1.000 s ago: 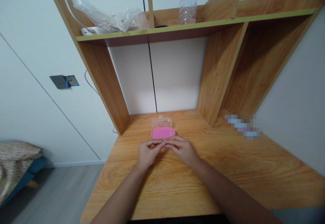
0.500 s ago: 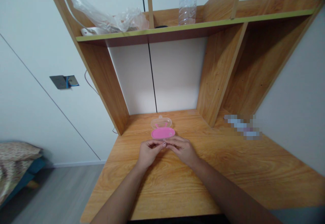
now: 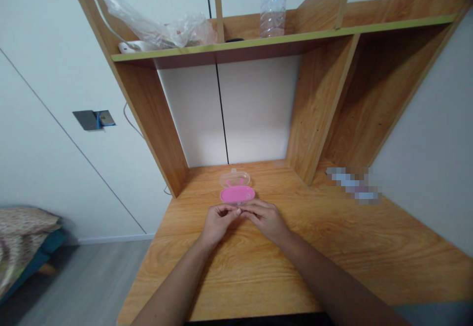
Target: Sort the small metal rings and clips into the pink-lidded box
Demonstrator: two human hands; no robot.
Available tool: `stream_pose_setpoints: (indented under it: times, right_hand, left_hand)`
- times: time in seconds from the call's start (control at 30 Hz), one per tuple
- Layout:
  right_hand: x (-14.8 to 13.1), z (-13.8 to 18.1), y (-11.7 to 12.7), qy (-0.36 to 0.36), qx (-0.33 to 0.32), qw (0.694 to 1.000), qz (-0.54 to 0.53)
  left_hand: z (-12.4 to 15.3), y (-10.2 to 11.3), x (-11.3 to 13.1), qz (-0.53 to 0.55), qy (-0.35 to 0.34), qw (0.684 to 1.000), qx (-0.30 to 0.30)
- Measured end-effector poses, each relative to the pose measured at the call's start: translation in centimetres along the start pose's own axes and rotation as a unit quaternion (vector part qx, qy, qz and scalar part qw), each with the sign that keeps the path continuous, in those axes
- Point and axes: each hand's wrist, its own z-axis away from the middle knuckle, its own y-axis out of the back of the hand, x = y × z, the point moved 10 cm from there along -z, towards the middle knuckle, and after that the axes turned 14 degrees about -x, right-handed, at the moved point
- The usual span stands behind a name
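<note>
My left hand (image 3: 218,222) and my right hand (image 3: 265,217) meet fingertip to fingertip over the desk, each in a pinch. Between them is something small, mostly covered by the fingers, and I cannot make out its kind. Just beyond the fingertips lies an oval pink case (image 3: 236,194), its inner side facing up. A clear plastic lid (image 3: 235,179) stands open behind it, with pink showing through its lower part.
The wooden desk (image 3: 207,286) carries a shelf unit (image 3: 229,52) at its back. On the shelf are a plastic bottle (image 3: 273,6) and a crumpled plastic bag (image 3: 188,29). A blurred-out item (image 3: 353,184) lies at the right. A bed corner (image 3: 27,232) shows at the left.
Both hands stay in nearly the same place. The fingertips have shifted slightly, and the small thing between them shows less than before.
</note>
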Motion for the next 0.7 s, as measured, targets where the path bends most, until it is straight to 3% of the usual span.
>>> stream_pose_setpoints:
  times: [0.7]
  right_hand:
    - [1.1, 0.1, -0.1, -0.056, 0.003, 0.998, 0.019]
  left_hand:
    - [0.0, -0.2, 0.3, 0.007, 0.011, 1.000, -0.002]
